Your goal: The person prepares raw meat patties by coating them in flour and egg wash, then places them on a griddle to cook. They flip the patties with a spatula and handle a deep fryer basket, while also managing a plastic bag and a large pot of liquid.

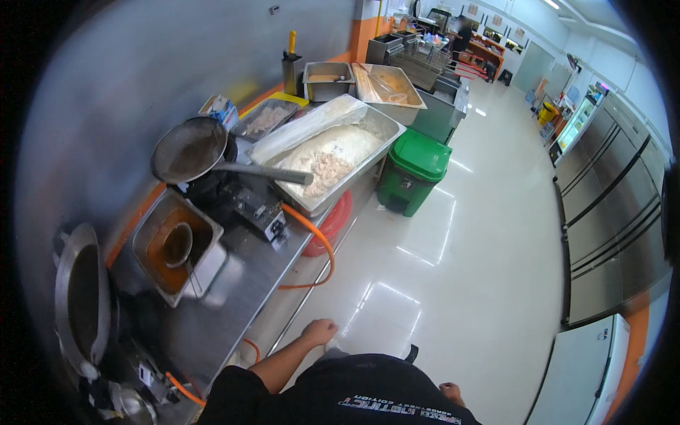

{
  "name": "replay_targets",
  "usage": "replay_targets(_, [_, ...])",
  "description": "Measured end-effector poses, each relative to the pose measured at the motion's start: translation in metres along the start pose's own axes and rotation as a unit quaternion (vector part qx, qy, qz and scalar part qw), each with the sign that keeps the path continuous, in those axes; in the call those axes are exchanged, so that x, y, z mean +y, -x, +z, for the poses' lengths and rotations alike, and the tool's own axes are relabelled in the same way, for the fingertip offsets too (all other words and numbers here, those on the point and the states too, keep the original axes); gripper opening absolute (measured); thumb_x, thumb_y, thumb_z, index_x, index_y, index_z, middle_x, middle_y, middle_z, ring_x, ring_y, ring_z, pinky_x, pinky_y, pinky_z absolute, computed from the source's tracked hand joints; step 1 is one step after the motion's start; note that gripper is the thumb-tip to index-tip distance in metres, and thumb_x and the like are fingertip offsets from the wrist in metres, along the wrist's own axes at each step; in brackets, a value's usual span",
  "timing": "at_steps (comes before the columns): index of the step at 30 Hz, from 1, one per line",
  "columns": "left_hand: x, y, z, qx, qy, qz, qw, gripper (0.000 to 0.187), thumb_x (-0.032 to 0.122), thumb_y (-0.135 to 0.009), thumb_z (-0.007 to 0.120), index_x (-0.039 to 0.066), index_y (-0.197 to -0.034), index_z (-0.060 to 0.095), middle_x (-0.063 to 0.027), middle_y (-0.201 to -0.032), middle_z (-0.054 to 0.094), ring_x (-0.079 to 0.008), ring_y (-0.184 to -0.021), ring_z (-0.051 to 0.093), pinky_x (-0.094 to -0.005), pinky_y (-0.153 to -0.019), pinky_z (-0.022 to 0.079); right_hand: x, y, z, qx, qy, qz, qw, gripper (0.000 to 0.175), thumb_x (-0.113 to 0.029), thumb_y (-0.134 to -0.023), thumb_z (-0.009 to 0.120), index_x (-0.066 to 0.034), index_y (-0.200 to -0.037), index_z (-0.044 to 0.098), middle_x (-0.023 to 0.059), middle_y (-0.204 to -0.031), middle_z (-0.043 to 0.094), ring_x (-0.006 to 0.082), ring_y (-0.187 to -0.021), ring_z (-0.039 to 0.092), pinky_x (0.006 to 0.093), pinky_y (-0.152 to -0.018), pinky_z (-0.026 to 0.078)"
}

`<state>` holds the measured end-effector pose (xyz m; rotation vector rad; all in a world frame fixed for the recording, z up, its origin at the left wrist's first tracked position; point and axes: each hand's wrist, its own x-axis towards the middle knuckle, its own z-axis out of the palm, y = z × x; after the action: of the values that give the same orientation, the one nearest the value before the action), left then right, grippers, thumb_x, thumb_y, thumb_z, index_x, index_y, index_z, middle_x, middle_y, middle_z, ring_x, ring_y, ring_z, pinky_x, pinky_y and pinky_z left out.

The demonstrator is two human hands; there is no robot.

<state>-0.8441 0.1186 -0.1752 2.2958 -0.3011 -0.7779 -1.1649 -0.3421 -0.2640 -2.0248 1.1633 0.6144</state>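
Note:
My left hand [320,332] hangs in front of my body beside the edge of a steel worktable [239,287], its fingers curled; whether it holds anything I cannot tell. My right hand [450,391] is low at my other side, partly hidden by my black shirt. On the worktable stand a wok [192,149] on a gas burner [255,210], a steel pan of orange-brown liquid [172,265] with a strainer [178,244] in it, and a large steel tray [390,127] of white powder and pale pieces, partly covered with plastic film. Another wok [79,303] stands at the far left.
An orange hose [330,255] loops past the worktable's edge. Beyond it stand a green lidded bin [417,164], another steel tray [419,103] and fryer baskets [419,64]. Steel refrigerator doors [611,212] and a white chest freezer [574,366] line the right. A person [462,37] stands far back.

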Motion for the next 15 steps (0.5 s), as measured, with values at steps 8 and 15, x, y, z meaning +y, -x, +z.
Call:
replay_targets(8, [0.044, -0.099, -0.057, 0.000, 0.045, -0.004, 0.999, 0.039, 0.039, -0.088, 0.051, 0.002, -0.093, 0.063, -0.0189, -0.095, 0.065, -0.0362, -0.091, 0.061, -0.0432, -0.080, 0.047, -0.097, -0.120, -0.032, -0.039, -0.179, -0.026, 0.983, 0.023, -0.017, -0.090, 0.056, 0.0027, -0.102, 0.057, 0.0136, -0.080, 0.063, 0.0235, -0.057, 0.062, 0.0330, -0.045, 0.048])
replay_targets(15, [-0.092, -0.137, 0.011, -0.057, -0.003, -0.114, 0.992, 0.042, 0.037, -0.090, 0.043, 0.002, -0.097, 0.064, -0.0216, -0.104, 0.063, -0.0385, -0.100, 0.058, -0.0453, -0.088, 0.045, -0.327, -0.232, -0.129, 0.023, -0.120, -0.220, 0.968, 0.023, -0.021, -0.091, 0.055, 0.0016, -0.093, 0.060, 0.0098, -0.077, 0.063, 0.0170, -0.061, 0.060, 0.0295, -0.056, 0.052])
